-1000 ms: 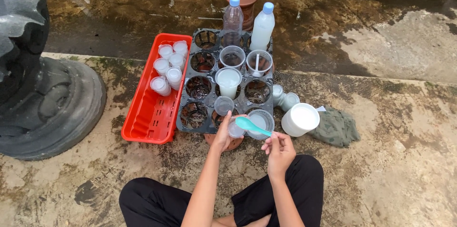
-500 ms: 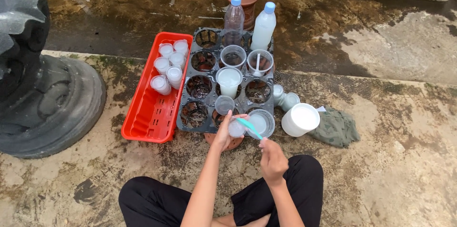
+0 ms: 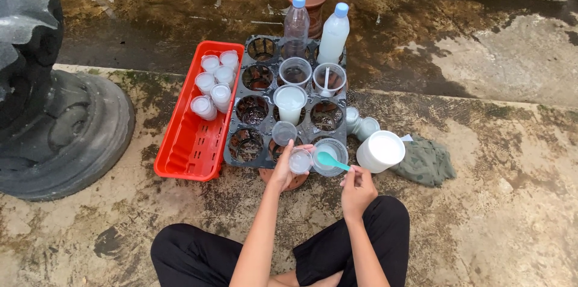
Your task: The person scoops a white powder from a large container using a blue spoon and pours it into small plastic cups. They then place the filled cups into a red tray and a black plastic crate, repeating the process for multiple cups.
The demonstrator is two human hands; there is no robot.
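Note:
My left hand (image 3: 283, 169) holds a small clear plastic cup (image 3: 300, 160) at the near edge of a dark tray with round pockets (image 3: 238, 121). My right hand (image 3: 356, 189) grips the handle of a teal spoon (image 3: 330, 160). The spoon's bowl sits over a clear cup with white contents (image 3: 330, 153), just right of the held cup. Several other clear cups stand in the tray's pockets, one full of white liquid (image 3: 290, 101).
A red basket (image 3: 186, 148) with several small lidded cups lies left of the tray. Two bottles (image 3: 333, 33) stand at the tray's far end. A white tub (image 3: 380, 151) and green cloth (image 3: 425, 162) lie right. A dark stone base (image 3: 66, 124) stands at left.
My right hand has drawn the spoon back slightly toward me and lower, its bowl still beside the held cup. My left hand stays in place.

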